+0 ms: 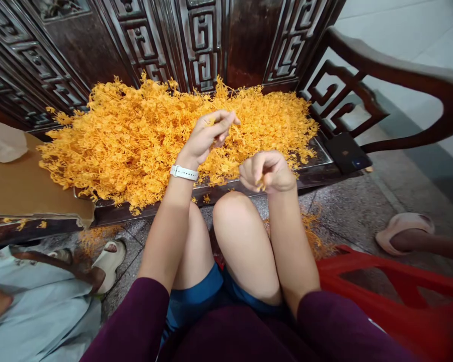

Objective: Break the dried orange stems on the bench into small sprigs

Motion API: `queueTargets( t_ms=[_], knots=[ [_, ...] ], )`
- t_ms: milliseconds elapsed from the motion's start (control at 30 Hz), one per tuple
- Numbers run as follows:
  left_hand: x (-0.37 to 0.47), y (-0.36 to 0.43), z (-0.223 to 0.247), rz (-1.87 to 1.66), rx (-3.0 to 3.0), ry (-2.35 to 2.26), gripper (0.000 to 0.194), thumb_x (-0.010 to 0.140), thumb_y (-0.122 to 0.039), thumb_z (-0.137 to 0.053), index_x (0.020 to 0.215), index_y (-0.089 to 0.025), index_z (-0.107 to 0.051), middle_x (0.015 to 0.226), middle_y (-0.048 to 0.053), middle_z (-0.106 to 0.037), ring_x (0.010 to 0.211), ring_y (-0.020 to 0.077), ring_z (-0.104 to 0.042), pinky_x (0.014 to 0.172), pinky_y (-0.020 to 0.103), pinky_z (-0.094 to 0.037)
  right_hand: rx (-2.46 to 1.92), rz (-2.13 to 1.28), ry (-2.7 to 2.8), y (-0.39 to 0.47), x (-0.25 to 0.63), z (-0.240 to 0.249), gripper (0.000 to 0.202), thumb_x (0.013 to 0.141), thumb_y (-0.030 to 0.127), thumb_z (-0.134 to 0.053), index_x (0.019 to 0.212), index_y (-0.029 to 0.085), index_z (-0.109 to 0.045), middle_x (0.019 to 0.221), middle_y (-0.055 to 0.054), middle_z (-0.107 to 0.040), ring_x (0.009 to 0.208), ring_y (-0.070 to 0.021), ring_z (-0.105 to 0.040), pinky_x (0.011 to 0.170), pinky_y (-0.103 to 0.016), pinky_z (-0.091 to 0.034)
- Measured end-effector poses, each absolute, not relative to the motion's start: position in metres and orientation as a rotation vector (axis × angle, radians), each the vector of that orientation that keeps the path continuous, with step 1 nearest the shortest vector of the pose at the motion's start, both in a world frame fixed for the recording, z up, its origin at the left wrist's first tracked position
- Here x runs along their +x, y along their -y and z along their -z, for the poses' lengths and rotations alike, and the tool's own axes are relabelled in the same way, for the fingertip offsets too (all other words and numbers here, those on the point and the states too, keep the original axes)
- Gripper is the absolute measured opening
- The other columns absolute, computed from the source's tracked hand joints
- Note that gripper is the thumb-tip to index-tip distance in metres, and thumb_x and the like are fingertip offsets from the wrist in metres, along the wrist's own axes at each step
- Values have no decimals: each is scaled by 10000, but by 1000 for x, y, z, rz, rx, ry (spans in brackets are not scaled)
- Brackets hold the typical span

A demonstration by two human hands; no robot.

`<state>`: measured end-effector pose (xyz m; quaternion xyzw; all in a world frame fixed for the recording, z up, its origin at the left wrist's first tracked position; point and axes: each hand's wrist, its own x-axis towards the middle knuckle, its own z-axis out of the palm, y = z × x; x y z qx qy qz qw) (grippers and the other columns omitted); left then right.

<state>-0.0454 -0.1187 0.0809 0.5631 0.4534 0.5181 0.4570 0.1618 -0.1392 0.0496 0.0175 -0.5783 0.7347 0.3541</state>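
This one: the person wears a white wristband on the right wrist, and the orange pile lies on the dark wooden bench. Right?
Not quite: the head view shows the white wristband on the left wrist. The orange pile does lie on the dark wooden bench.

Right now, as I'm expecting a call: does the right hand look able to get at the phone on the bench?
Probably yes: nothing visible stands between the right hand and the phone at the end of the bench, though its grip seems to hold a small orange piece.
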Motion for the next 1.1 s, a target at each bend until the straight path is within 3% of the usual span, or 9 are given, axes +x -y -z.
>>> queueTargets(
  t_ms=[100,200,333,467,767,867,933,1033,1100],
  knots=[
    [-50,107,-72,-1318,1225,-1196,544,934,-759,-597,927,-229,-720,644,12,-535,549,120,-494,530,292,-395,71,-1909,1482,130,167,-44,284,771,404,-930,882,201,-766,606,8,-597,483,-98,-507,450,-243,-420],
    [-55,99,-61,-1368,1073,-1227,566,928,-776,-587,1016,-234,-725,732,44,-649,607,140,-594,553,294,-439,-108,-1784,920,113,164,-37,348,815,543,-849,954,250,-721,703,14,-623,540,-107,-468,474,-244,-433],
    [-56,94,-54,-1383,911,-1151,403,977,-621,-626,1067,-238,-714,943,75,-776,724,150,-710,633,291,-534,-387,-1761,646,106,153,-30,390,873,601,-723,1034,247,-696,948,-41,-713,729,-157,-571,607,-295,-516],
    [-52,93,-58,-1368,1013,-1095,311,976,-524,-655,1022,-223,-718,1047,98,-805,908,195,-782,759,315,-610,-564,-1831,735,122,139,-36,337,868,536,-733,1024,238,-717,854,-3,-656,646,-119,-512,592,-267,-477],
    [-33,111,-72,-1265,1131,-861,228,987,-288,-655,1175,-176,-720,1257,121,-777,1219,258,-738,902,364,-638,-747,-1255,1257,129,110,-39,309,826,480,-892,933,253,-712,907,-17,-640,739,-128,-527,568,-236,-431],
    [-30,114,-72,-1226,1229,-874,327,933,-250,-740,1254,-194,-712,1236,114,-775,1138,256,-760,870,369,-637,-750,-1275,1173,129,110,-35,324,848,500,-869,858,251,-662,807,-2,-607,665,-122,-493,557,-248,-421],
    [-32,113,-70,-1200,1254,-931,392,874,-200,-794,1258,-199,-716,1104,93,-788,964,205,-777,825,342,-629,-749,-1324,1076,130,113,-36,360,863,521,-849,827,251,-613,758,12,-594,615,-111,-480,540,-246,-403],
    [-35,111,-67,-1182,1232,-1026,356,848,-143,-794,1196,-187,-738,856,35,-744,681,116,-694,714,290,-593,-736,-1399,1011,132,117,-40,390,862,519,-846,815,247,-571,735,18,-603,595,-100,-497,533,-236,-394],
    [-37,111,-67,-1190,1223,-1035,309,867,-155,-774,1173,-194,-750,824,24,-726,630,102,-654,649,270,-561,-731,-1462,1011,132,119,-44,383,855,504,-843,810,244,-565,724,16,-612,590,-101,-502,528,-235,-393]
  ],
)
